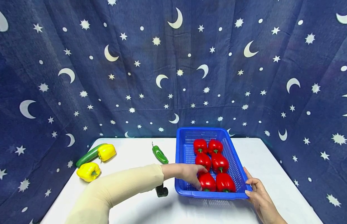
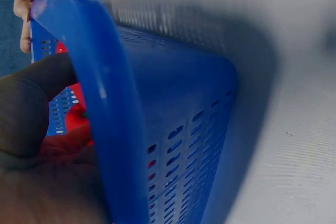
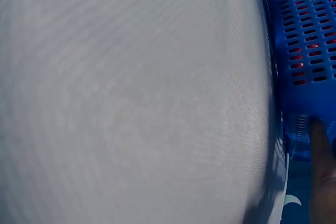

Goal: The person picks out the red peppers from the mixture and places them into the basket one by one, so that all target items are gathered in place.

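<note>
My left hand point(image 1: 188, 174) reaches over the left rim of a blue basket point(image 1: 239, 195). Its thumb and fingers grip the front-left red bell pepper point(image 1: 208, 183), thumb on the near side. Beside it lies another red bell pepper point(image 1: 226, 183), and further back in the basket are several more, set in two columns with green stems facing me. At the front right corner, my right hand point(image 1: 259, 196) holds the basket rim, thumb on the edge and fingers along the outer side. In the left wrist view the rim point(image 2: 107, 98) hides part of the left hand.
A green chili pepper point(image 1: 160, 155) lies left of the basket on the white table point(image 1: 137, 149). At the far left are two yellow bell peppers point(image 1: 88, 171) and a cucumber point(image 1: 89, 155). A dark blue curtain with moons and stars surrounds the table.
</note>
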Demonstrator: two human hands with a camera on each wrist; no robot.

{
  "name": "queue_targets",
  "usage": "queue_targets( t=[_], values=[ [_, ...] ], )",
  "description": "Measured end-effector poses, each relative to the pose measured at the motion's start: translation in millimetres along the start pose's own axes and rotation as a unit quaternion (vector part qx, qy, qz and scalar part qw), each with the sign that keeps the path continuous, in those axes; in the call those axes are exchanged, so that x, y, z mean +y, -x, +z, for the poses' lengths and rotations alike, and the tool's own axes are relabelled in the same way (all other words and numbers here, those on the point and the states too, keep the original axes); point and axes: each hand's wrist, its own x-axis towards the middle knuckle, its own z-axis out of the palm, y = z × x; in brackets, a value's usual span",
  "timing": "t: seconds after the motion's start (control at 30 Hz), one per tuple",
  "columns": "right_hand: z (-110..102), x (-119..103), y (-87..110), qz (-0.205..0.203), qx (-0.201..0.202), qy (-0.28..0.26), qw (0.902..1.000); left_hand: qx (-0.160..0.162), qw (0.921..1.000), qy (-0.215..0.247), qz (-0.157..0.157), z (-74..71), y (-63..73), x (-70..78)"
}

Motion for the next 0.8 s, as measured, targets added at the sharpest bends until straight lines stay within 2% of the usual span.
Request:
queue_targets(
  t=[0.13,0.27,0.4,0.53,0.6,0.67,0.8],
  values=[
    [-3,1,-1.6,-0.008,-0.005,-0.003,0.9999,0.006,0.9995,-0.030,-0.006,-3.1,6.0,1.6],
    [-4,1,-3.1,-0.006,-0.003,0.006,1.0000,0.012,0.9997,-0.019,-0.008,-6.6,11.9,0.9],
    [-4,-2,-5.3,-0.008,-0.009,0.024,0.9997,0.012,0.9985,0.052,0.008,-12.3,18.9,-2.9],
    [-9,-4,-6.3,-0.030,-0.021,0.044,0.9984,0.025,0.9855,0.166,0.027,-21.8,29.6,-8.2],
    [-13,-4,-5.8,-0.046,-0.028,0.052,0.9972,0.046,0.9781,0.200,0.034,-27.7,37.6,-12.3],
    [-17,-6,-5.4,-0.056,-0.029,0.062,0.9961,0.073,0.9729,0.215,0.041,-33.4,47.0,-18.8],
    [-29,-12,-5.9,-0.079,-0.013,0.081,0.9935,0.142,0.9696,0.189,0.064,-40.8,70.1,-42.6]
  ],
)
